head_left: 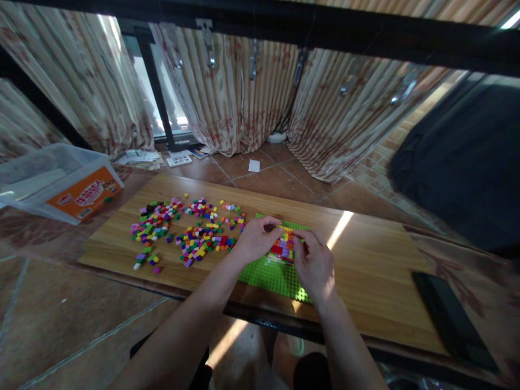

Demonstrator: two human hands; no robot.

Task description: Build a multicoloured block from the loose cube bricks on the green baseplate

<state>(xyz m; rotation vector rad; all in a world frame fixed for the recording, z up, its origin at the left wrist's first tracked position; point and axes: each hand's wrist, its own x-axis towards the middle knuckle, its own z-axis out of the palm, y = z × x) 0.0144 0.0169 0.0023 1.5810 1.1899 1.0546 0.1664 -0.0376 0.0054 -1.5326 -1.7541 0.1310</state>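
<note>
A small build of colourful toy bricks (283,250), with red, purple and yellow showing, stands on a green studded baseplate (270,277). My left hand (257,238) reaches in from the left, its thumb and forefinger bent at the build's far left edge. From the right comes my right hand (316,262), fingers curled and closed against the build's right side and upper corner. Both hands partly cover the bricks and the plate. Whether a single loose brick sits between the fingertips is too small to tell.
Loose bricks in many colours (199,244) lie spread over the wooden board (365,260) to the left. A clear plastic box (60,184) with an orange label stands at far left. A dark flat case (453,319) lies at right. Sunlight crosses the board.
</note>
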